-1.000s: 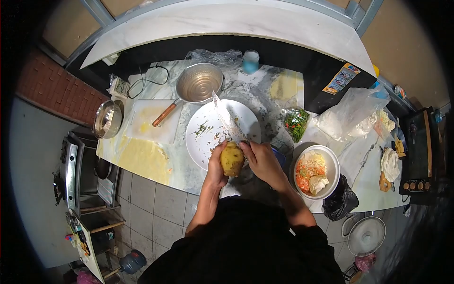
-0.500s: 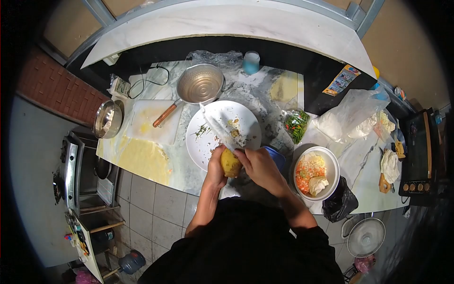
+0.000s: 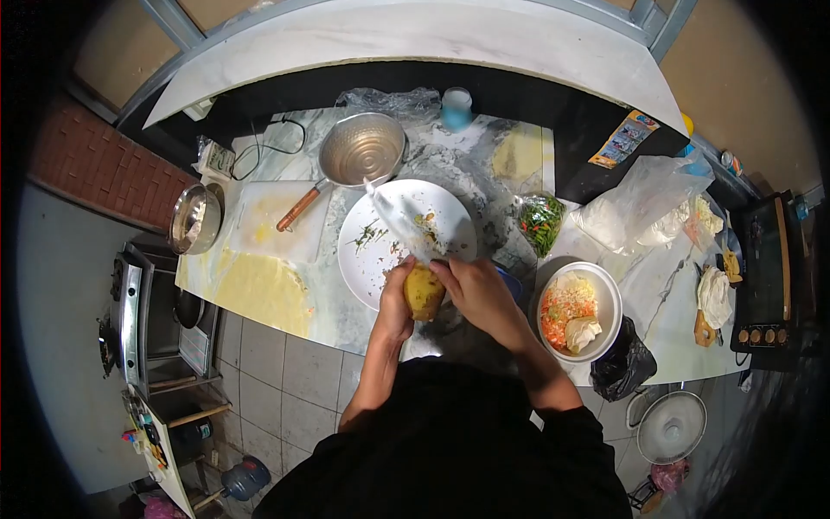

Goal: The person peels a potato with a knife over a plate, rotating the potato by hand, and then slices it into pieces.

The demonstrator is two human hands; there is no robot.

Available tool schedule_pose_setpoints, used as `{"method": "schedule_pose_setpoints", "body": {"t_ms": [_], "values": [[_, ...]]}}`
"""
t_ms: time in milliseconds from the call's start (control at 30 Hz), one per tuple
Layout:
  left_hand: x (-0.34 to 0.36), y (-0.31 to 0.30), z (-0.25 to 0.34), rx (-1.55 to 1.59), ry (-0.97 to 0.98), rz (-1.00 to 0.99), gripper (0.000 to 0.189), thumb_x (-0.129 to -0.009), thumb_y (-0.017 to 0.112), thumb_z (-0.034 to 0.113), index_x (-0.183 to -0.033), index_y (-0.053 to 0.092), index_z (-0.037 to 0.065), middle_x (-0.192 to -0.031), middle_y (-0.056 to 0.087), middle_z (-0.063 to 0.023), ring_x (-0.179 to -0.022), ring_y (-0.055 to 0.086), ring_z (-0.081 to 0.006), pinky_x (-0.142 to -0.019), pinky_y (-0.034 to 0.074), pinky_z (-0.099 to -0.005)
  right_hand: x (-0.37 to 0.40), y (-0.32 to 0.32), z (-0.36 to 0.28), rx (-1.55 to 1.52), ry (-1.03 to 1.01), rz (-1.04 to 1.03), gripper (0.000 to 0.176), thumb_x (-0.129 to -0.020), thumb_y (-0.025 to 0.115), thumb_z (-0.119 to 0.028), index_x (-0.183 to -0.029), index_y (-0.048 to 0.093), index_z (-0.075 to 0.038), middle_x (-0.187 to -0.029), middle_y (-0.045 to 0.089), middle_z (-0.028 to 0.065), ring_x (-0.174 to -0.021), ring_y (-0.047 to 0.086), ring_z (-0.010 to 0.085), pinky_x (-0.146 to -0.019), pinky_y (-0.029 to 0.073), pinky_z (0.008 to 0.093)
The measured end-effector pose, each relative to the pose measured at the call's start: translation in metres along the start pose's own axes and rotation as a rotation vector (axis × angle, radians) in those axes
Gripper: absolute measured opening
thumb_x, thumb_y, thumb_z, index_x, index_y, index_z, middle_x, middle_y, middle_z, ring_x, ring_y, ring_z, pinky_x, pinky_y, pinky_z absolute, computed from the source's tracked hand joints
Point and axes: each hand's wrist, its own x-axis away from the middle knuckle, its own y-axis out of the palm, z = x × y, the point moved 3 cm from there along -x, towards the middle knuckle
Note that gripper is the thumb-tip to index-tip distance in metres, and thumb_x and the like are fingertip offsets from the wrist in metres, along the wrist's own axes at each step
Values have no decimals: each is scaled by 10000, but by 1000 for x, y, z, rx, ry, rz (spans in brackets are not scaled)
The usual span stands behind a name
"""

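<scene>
My left hand (image 3: 395, 304) is closed around a yellow, brown-flecked potato (image 3: 424, 296) near the front edge of the counter. A knife (image 3: 398, 218) is gripped in my right hand (image 3: 477, 292); its long pale blade points up and left over the plate, and its handle is hidden by my fingers. The lower end of the blade meets the top of the potato, with my right thumb against the potato's side. Beneath lies a white plate (image 3: 348, 264) scattered with brown peel scraps and bits of green.
Behind the plate stands a metal saucepan (image 3: 363, 149) with a wooden handle. To its left are a cutting board (image 3: 259, 227) and a steel bowl (image 3: 195, 221). On the right sit a bag of chillies (image 3: 542, 227), a white bowl (image 3: 613, 311) of chopped vegetables and a black plastic bag (image 3: 626, 363).
The knife and my right hand have shifted slightly against the potato. My left hand keeps its hold. The whole view has tilted a little.
</scene>
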Motion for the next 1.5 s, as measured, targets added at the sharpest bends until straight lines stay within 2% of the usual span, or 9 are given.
{"method": "schedule_pose_setpoints", "body": {"t_ms": [367, 467, 533, 700, 767, 867, 967, 1233, 1500], "values": [[3, 1, 3, -27, 64, 11, 397, -961, 438, 312, -1185, 558, 6, -1042, 624, -115, -937, 621, -201, -814, 503, -316, 0, 2, -5, -73, -29, -14, 286, -941, 587, -198, -782, 599, 40, -669, 597, 251, -672, 610, 444, -597, 468, 480], [5, 7, 3, -41, 71, 1, 398, -960, 435, 303, -1191, 557, 3, -1044, 625, -117, -937, 621, -204, -814, 503, -316, -1, -3, -6, -28, 127, -125, 271, -938, 587, -189, -803, 601, 46, -697, 612, 249, -697, 615, 440, -627, 477, 479], [3, 7, 6, -57, 72, 16, 402, -959, 427, 300, -1195, 555, 1, -1051, 625, -120, -939, 621, -206, -814, 503, -317, 0, 2, -8, -57, 3, -34, 270, -939, 585, -184, -795, 602, 43, -681, 607, 245, -675, 617, 431, -608, 477, 473], [1, 4, 1, -68, 58, 13, 405, -956, 424, 294, -1201, 553, 0, -1079, 623, -126, -943, 619, -199, -817, 502, -317, -5, -7, -5, 0, 111, -84, 278, -936, 592, -189, -782, 594, 42, -690, 608, 249, -668, 619, 426, -584, 471, 475], [3, 8, 5, -59, 78, 3, 400, -956, 431, 296, -1194, 553, 0, -1069, 621, -123, -940, 617, -197, -817, 502, -318, 2, 2, -8, -45, -47, -9, 286, -940, 588, -203, -777, 593, 32, -647, 595, 241, -631, 614, 424, -557, 468, 474], [3, 6, 2, -59, 52, 33, 403, -954, 426, 294, -1192, 552, -6, -1067, 619, -123, -942, 615, -198, -820, 501, -320, -8, -10, -8, 10, 59, -49, 289, -940, 589, -211, -767, 587, 20, -622, 588, 234, -608, 610, 422, -541, 469, 474], [3, 8, 6, -66, 75, 22, 404, -955, 422, 297, -1182, 556, -9, -1064, 617, -122, -943, 613, -200, -823, 500, -322, 2, -1, -13, 31, -54, -5, 297, -943, 586, -218, -765, 578, 20, -598, 578, 230, -586, 605, 419, -523, 467, 473], [7, 14, 7, -61, 91, -35, 374, -963, 418, 293, -1138, 572, 1, -1021, 626, -116, -896, 621, -199, -797, 506, -322, -4, -10, -8, 67, -37, -13, 328, -964, 551, -276, -823, 612, 15, -575, 583, 222, -561, 623, 392, -510, 498, 452], [11, 23, 12, -89, -12, 92, 386, -950, 388, 261, -1134, 582, -17, -1009, 639, -129, -856, 637, -207, -750, 520, -317, -1, -14, -11, 20, 49, -60, 337, -961, 550, -284, -811, 618, 11, -593, 592, 222, -577, 618, 405, -543, 497, 471]]}}
